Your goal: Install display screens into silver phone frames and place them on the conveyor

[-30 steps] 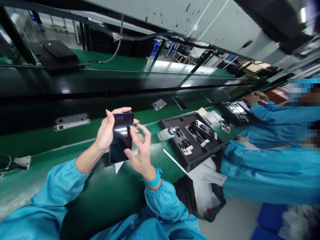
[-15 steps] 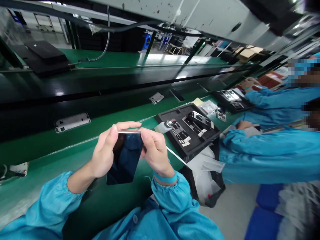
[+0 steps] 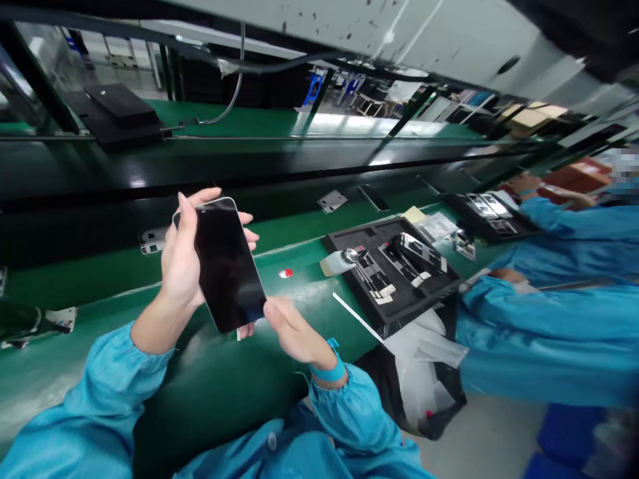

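Observation:
A smartphone [image 3: 228, 266] with a dark, blank screen and a thin light rim is tilted toward me above the green bench. My left hand [image 3: 184, 259] is closed round its upper left part, thumb along the edge and fingertips showing past the right side. At the lower right corner my right hand [image 3: 294, 327] pinches the phone; some of its fingers are hidden behind it. A small pale piece [image 3: 245, 331] shows by the fingers under the bottom edge, too little of it to name. On the bench beyond lies a small red-and-white piece [image 3: 285, 273].
To the right stands a black foam tray [image 3: 344, 238] with phone parts, a white bottle [image 3: 335, 263] with a metal top beside it. Metal phone frames [image 3: 332, 201] lie along the line. Plastic bags [image 3: 419, 346] hang at the bench edge. Co-workers in blue sleeves [image 3: 544, 319] sit at right.
The phone has turned from steeply tipped, top edge toward me, to screen facing me. My right hand has slid from its top corner to its bottom corner. The red-and-white piece is now visible.

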